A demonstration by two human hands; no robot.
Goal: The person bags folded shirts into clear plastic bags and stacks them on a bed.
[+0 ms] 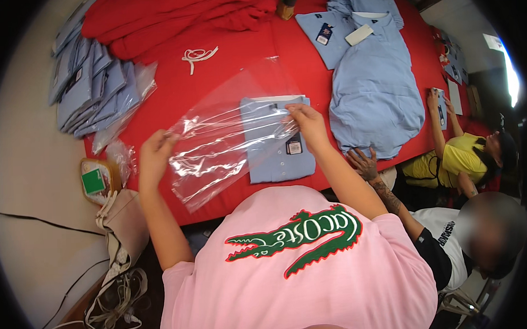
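A clear plastic bag (210, 128) stretches between my two hands above the red-covered table. My left hand (157, 149) pinches one end of it, and my right hand (307, 121) grips the other. Partly beneath the bag lies a folded light blue shirt (275, 164), flat on the table, with a row of small buttons and a dark hang tag (294, 143) on its front. The right hand is over the shirt's upper right edge; whether it touches the cloth I cannot tell.
Bagged blue shirts (92, 92) are stacked at the left. Red cloth (177, 16) and a white cord (197, 58) lie farther back. Right of me are an unfolded blue shirt (377, 91) and a co-worker's hand (363, 164). Another person in yellow (461, 160) works farther right. Cables (120, 297) hang at lower left.
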